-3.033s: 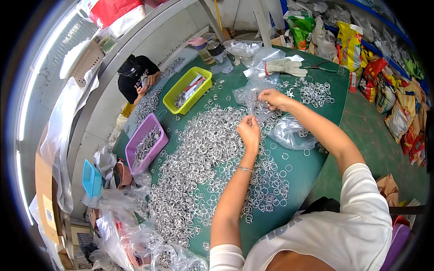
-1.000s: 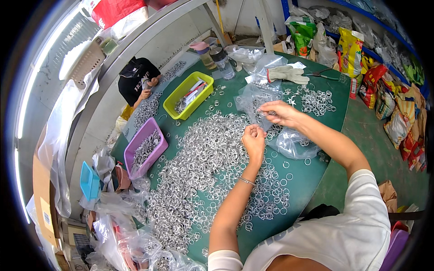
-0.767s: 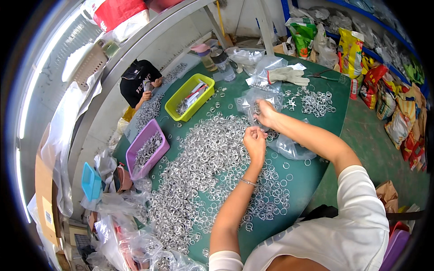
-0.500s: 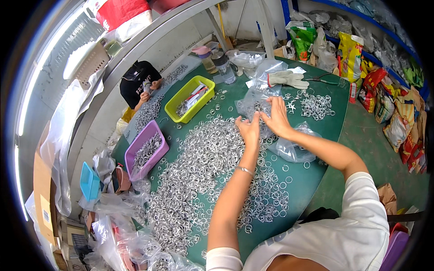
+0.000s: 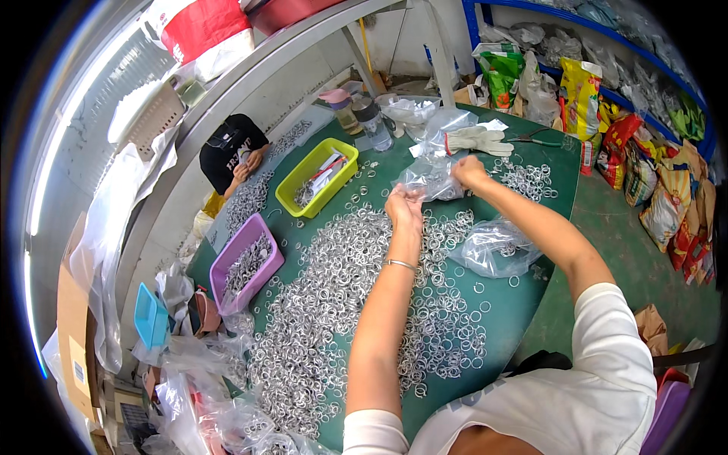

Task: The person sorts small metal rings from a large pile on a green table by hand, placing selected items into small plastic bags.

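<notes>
A clear plastic bag (image 5: pixel 431 180) is stretched between my two hands, just beyond the far end of a wide heap of silvery metal rings (image 5: pixel 326 280). My left hand (image 5: pixel 404 208) grips the bag's near left side. At its right side, the closed fingers of my right hand (image 5: pixel 471 173) pinch the plastic. How much the bag holds is hard to make out through the shiny film. Another clear bag (image 5: pixel 497 249) with some rings in it lies under my right forearm. Beyond my right hand sits a smaller pile of rings (image 5: pixel 531 182).
A yellow-green basket (image 5: pixel 317 177) and a purple basket (image 5: pixel 246 262) hold small metal parts. A white glove (image 5: pixel 479 139), pliers (image 5: pixel 537 136) and a bottle (image 5: pixel 371 123) lie or stand at the far side. Across the table, a person in black (image 5: pixel 231 152) handles parts.
My hands have moved apart, the right one up and right, the left slightly down and left. The bag is now spread between them, with both hands closed on it.
</notes>
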`<state>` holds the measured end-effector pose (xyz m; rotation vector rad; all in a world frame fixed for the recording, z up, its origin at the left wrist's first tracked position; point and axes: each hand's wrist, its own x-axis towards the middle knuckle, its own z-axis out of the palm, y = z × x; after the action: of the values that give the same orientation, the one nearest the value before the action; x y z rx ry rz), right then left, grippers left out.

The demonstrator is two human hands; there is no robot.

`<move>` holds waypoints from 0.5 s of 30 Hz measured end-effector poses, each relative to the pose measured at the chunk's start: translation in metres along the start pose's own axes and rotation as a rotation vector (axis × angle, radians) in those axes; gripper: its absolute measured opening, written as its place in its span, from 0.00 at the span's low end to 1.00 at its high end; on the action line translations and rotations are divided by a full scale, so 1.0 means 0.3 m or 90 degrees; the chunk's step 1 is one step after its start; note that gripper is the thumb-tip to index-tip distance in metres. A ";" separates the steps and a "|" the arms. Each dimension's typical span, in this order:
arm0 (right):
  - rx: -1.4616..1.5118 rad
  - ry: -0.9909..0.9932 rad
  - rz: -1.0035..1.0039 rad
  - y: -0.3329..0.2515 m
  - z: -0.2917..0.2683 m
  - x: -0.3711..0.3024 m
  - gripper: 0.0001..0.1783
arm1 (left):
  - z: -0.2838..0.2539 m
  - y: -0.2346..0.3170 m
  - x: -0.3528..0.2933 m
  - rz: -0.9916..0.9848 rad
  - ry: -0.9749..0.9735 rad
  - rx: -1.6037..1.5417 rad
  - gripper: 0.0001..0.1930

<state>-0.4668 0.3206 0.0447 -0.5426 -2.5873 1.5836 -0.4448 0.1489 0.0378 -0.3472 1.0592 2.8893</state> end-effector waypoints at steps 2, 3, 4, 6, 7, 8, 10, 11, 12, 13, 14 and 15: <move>0.196 -0.009 0.040 -0.021 0.007 0.024 0.12 | 0.027 0.020 -0.017 0.018 0.021 -0.008 0.18; 0.157 -0.022 0.017 -0.036 0.026 0.009 0.13 | 0.016 0.033 -0.023 0.009 -0.042 -0.022 0.21; 0.118 -0.035 -0.005 -0.045 0.050 -0.013 0.14 | 0.013 0.043 -0.025 0.013 -0.061 0.057 0.22; 0.105 -0.077 -0.013 -0.037 0.087 -0.048 0.17 | 0.027 0.047 -0.036 0.015 -0.101 0.211 0.24; 0.132 -0.106 0.001 -0.021 0.106 -0.058 0.18 | 0.054 0.035 -0.062 0.104 -0.070 0.355 0.20; 0.159 -0.135 0.016 -0.009 0.124 -0.060 0.19 | 0.043 0.033 -0.055 0.086 -0.072 0.371 0.17; 0.279 -0.144 0.118 0.038 0.080 0.058 0.16 | 0.075 0.029 -0.033 0.055 -0.101 0.400 0.15; 0.361 -0.181 0.152 0.041 0.070 0.073 0.15 | 0.066 0.042 -0.020 0.054 -0.106 0.424 0.15; 0.445 -0.222 0.186 0.032 0.061 0.081 0.15 | 0.052 0.065 -0.003 0.018 -0.055 0.360 0.14; 0.593 -0.255 0.241 0.006 0.039 0.087 0.11 | 0.029 0.084 0.028 -0.017 -0.004 0.294 0.13; 0.686 -0.222 0.269 -0.011 0.033 0.081 0.12 | 0.006 0.097 0.057 -0.052 0.046 0.227 0.13; 0.731 -0.276 0.307 -0.070 0.051 0.040 0.09 | -0.089 0.129 0.111 -0.066 0.010 0.096 0.10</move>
<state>-0.4871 0.3027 0.0543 -0.7318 -1.2553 3.1587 -0.4766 0.1007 0.0351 -0.4044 1.2151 2.7006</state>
